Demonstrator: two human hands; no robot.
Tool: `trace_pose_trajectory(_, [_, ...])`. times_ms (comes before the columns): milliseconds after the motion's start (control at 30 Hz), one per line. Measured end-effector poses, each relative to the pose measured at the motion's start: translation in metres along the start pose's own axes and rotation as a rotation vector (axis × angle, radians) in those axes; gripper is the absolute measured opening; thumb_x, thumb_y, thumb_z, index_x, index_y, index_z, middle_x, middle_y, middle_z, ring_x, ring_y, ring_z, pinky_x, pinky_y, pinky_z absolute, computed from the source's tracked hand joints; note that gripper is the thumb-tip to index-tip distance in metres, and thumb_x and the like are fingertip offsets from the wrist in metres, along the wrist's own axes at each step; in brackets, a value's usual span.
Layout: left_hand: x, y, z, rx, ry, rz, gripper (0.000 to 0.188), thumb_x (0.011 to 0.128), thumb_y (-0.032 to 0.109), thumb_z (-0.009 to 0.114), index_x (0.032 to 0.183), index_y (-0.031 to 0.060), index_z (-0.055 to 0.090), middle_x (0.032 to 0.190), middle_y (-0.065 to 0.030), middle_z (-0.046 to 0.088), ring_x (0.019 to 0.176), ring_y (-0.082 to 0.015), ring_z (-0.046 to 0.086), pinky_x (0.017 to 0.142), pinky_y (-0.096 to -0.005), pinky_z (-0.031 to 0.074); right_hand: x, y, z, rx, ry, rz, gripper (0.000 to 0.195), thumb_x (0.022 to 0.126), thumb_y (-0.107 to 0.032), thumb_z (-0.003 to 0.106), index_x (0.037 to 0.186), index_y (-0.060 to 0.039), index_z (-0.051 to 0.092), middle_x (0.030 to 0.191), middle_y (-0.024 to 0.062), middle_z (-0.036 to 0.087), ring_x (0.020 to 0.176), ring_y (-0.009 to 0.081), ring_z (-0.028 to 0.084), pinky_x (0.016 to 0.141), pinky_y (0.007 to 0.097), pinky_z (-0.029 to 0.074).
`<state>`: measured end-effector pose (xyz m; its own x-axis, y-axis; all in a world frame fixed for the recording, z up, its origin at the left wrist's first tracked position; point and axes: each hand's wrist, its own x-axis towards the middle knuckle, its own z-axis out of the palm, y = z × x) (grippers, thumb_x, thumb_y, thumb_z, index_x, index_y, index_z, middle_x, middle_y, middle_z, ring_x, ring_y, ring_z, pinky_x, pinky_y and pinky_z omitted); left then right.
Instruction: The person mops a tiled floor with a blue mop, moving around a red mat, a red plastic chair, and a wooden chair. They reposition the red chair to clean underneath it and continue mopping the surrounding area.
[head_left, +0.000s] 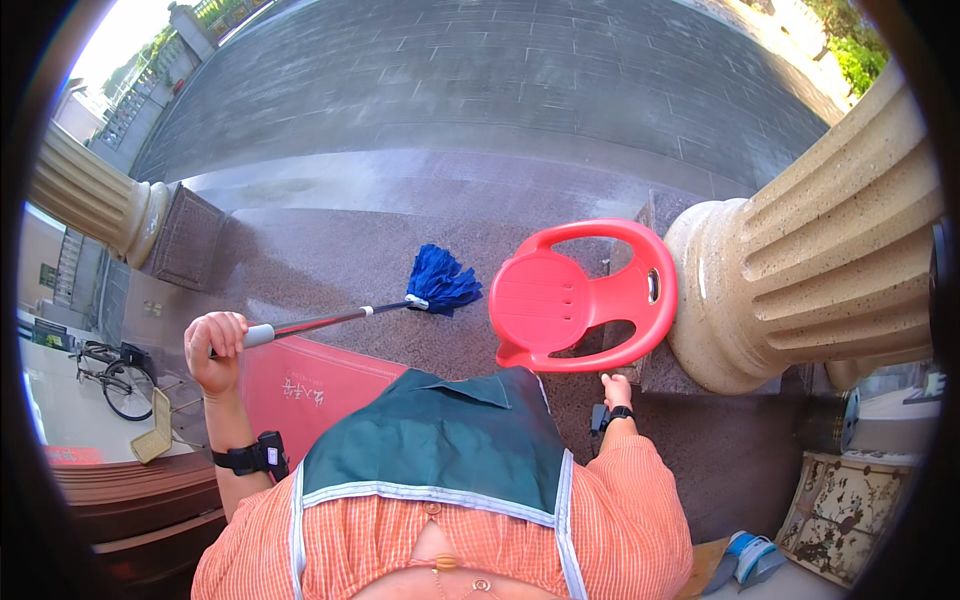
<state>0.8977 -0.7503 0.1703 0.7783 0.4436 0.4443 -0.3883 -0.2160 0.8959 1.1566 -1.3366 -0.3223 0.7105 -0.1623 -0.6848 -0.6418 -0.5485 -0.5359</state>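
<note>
My left hand (216, 352) is closed around the grey grip of a mop handle (322, 321), at the left. The metal handle slants across to a blue cloth mop head (444, 281) on the speckled stone floor (360, 251). To the right of the mop head is a red plastic chair (536, 289) with a round seat and a looped back, seen from above. My right hand (616, 391) is at the chair's near edge. Its fingers are partly hidden, so whether they grip the rim is unclear.
Fluted stone columns stand right (832, 247) and left (101, 191). A red doormat (322, 382) bearing writing lies near my left side. Further left are a bicycle (124, 382) and a yellowish chair (154, 431). Blue-and-white shoes (752, 556) are at lower right. Paving (487, 82) extends ahead.
</note>
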Motion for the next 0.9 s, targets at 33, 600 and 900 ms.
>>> trace_pose_trajectory(33, [-0.004, -0.001, -0.011, -0.001, 0.006, 0.017, 0.043, 0.101, 0.024, 0.045, 0.06, 0.0123, 0.042, 0.055, -0.0015, 0.044, 0.051, -0.0148, 0.044, 0.068, -0.0346, 0.043, -0.023, 0.007, 0.012, -0.033, 0.053, -0.036, 0.045, 0.086, -0.029, 0.076, 0.118, 0.0008, 0.066, 0.092, 0.0127, 0.07, 0.068, 0.0233, 0.065, 0.058, 0.0381, 0.052])
trace_pose_trajectory(600, [-0.035, -0.039, -0.275, -0.277, 0.082, 0.208, 0.044, 0.107, 0.029, 0.037, 0.066, 0.0144, 0.041, 0.057, 0.0016, 0.039, 0.054, -0.011, 0.038, 0.072, -0.0312, 0.038, -0.268, 0.029, 0.111, -0.285, -0.147, -0.111, 0.045, 0.086, -0.028, 0.076, 0.122, -0.0026, 0.067, 0.115, 0.0132, 0.072, 0.107, 0.024, 0.068, 0.093, 0.036, 0.053])
trace_pose_trajectory(900, [-0.025, -0.056, -0.295, -0.357, 0.098, 0.162, 0.045, 0.107, 0.031, 0.036, 0.065, 0.0141, 0.043, 0.058, 0.0006, 0.041, 0.055, -0.0118, 0.04, 0.071, -0.0323, 0.039, -0.305, 0.126, 0.128, -0.002, -0.253, -0.01, 0.037, 0.086, -0.006, 0.064, 0.123, -0.0034, 0.067, 0.117, 0.0127, 0.071, 0.109, 0.0241, 0.066, 0.093, 0.0351, 0.052])
